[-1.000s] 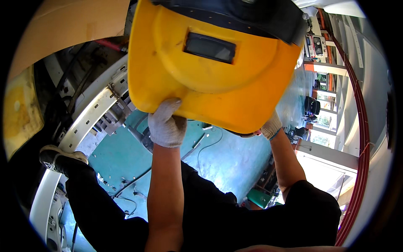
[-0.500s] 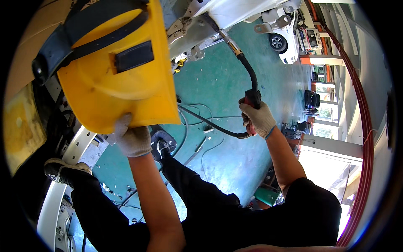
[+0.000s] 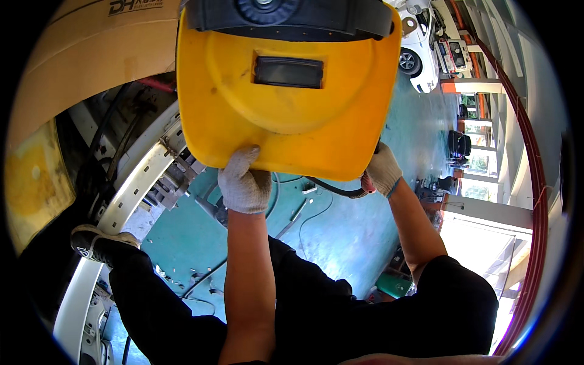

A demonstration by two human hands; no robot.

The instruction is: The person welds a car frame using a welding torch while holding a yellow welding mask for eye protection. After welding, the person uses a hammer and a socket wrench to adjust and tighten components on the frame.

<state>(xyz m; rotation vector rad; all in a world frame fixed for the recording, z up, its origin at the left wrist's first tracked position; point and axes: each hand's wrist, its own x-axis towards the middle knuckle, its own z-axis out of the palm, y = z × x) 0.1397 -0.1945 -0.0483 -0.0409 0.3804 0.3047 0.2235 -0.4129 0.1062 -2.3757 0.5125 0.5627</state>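
Observation:
A yellow welding helmet (image 3: 286, 134) fills the upper middle, its dark viewing window (image 3: 289, 72) and black headband (image 3: 286, 21) facing me. My left hand (image 3: 245, 188), in a pale knit glove, pinches its lower edge, thumb on the near face. Just right of the helmet's lower corner is my gloved right hand (image 3: 385, 170), closed around the red handle (image 3: 367, 184) of a welding torch. The helmet covers the torch's neck and tip and part of that hand's fingers. From the handle a black cable (image 3: 334, 190) runs left behind the helmet.
A white, perforated metal vehicle rail (image 3: 137, 198) curves along the left, with brown cardboard (image 3: 103, 73) above it. My shoe (image 3: 100, 240) is beside the rail. Loose cables (image 3: 302, 234) lie on the green floor. A white car (image 3: 420, 58) stands far off at the upper right.
My left hand has moved the helmet rightward and levelled it, so it now hides the torch's neck and the white metal panel behind. My right hand has stayed nearly in place.

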